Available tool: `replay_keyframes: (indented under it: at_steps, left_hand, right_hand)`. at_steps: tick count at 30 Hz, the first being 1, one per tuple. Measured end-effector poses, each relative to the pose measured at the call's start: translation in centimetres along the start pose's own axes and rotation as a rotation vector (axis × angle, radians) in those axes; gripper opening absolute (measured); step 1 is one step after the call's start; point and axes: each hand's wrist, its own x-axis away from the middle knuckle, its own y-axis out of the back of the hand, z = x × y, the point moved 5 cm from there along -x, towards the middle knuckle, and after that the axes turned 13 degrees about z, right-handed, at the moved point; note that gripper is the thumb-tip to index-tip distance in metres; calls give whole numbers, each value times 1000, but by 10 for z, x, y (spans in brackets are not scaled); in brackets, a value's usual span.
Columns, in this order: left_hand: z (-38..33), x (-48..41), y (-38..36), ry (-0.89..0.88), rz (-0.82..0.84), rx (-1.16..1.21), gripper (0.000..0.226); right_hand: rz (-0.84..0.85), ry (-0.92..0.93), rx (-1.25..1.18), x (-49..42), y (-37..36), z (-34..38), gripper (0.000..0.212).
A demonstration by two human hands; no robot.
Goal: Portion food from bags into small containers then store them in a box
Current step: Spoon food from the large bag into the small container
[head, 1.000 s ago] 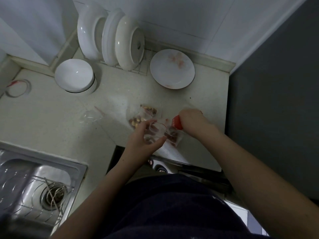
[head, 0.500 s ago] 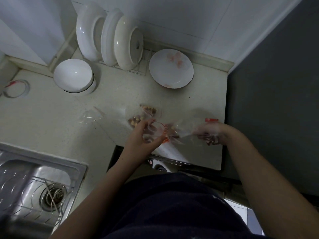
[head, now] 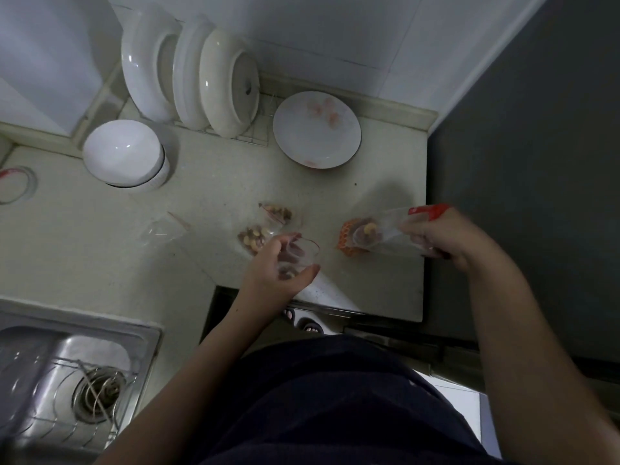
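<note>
2 hands (head: 278, 273) (head: 446, 236), 1 bowl (head: 122, 152), 1 plate (head: 317, 129), 3 racked dishes (head: 221, 82)

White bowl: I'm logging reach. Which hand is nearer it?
Left. The left hand is below-right of the white bowl in the picture; the right hand lies much farther right.

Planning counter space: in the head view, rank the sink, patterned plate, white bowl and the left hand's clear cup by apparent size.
1. Sink, largest, though cut by the frame edge.
2. Patterned plate and white bowl look alike; not ranked.
3. Clear cup in the left hand, smallest.
</note>
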Motion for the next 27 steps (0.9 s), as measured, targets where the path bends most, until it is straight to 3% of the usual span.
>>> replay_keyframes:
  at_steps: [3, 8, 27]
  left_hand:
    - [0, 2, -1, -8, 1, -13, 49]
    - [1, 3, 0, -2, -2, -6, 47]
    - [0, 5, 3, -10, -5, -17, 49]
  right_hand:
    - [-74, 49, -6, 2, 5, 5, 27]
    - [-122, -5, 195, 3, 13, 11, 20]
    - [-207, 128, 103, 28, 2, 22, 23]
